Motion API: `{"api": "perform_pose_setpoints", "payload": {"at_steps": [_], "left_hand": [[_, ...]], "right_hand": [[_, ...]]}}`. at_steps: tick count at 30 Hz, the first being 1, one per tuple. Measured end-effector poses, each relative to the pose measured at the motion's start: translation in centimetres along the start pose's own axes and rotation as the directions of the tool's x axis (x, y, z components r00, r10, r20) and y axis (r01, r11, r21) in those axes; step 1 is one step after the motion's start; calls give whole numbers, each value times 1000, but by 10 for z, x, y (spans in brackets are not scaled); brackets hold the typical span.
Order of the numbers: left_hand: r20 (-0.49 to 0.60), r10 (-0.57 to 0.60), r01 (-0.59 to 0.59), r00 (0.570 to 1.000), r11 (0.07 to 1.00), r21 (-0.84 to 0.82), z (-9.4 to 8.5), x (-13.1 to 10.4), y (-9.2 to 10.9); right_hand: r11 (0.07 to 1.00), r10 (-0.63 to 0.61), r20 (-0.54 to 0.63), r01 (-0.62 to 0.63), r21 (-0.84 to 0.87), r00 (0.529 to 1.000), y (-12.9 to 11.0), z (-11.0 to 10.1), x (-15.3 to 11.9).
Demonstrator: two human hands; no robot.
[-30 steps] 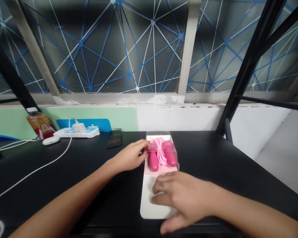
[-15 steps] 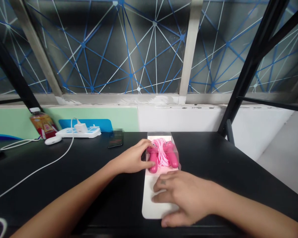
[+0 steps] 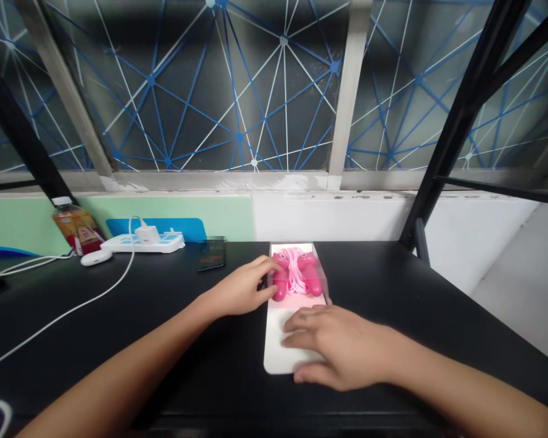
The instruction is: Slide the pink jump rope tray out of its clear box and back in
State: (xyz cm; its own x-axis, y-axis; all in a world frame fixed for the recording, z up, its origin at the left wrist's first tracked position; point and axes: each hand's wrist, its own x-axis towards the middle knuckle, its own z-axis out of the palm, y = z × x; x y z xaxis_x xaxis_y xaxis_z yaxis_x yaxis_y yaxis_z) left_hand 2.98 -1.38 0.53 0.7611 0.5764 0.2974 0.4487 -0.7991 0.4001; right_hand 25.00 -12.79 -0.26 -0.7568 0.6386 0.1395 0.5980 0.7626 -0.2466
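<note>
A clear box (image 3: 320,281) on the black table encloses part of a white and pink card (image 3: 278,340), whose white end sticks out toward me. On the card lies a pink jump rope (image 3: 296,274), its coiled cord between two pink handles. My left hand (image 3: 251,286) is at the box's left side, fingers curved and apart, the fingertips at the left handle. My right hand (image 3: 333,347) lies over the card's near white part with its fingers spread; its thumb is by the card's front edge.
A dark phone (image 3: 212,254) lies left of the box. Farther left are a white power strip (image 3: 164,244) with a charger and cable, a white case (image 3: 96,258) and a drink bottle (image 3: 78,228). Black frame posts stand at both sides before a patterned window.
The card and jump rope have slid away from me, farther into the clear box. My right hand has moved forward with the card; my left hand has barely shifted.
</note>
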Motion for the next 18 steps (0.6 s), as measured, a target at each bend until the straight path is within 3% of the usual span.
{"api": "perform_pose_setpoints", "payload": {"at_steps": [5, 12, 18], "left_hand": [[-61, 40, -37, 997, 999, 37, 5, 1, -7], [-89, 20, -15, 996, 998, 63, 7, 4, -7], [-102, 26, -21, 994, 999, 44, 7, 4, -4]], "right_hand": [[989, 112, -32, -114, -92, 993, 7, 1, 0], [987, 125, -70, -131, -95, 990, 12, 6, 4], [982, 164, -28, -166, -91, 986, 14, 9, 6]]}}
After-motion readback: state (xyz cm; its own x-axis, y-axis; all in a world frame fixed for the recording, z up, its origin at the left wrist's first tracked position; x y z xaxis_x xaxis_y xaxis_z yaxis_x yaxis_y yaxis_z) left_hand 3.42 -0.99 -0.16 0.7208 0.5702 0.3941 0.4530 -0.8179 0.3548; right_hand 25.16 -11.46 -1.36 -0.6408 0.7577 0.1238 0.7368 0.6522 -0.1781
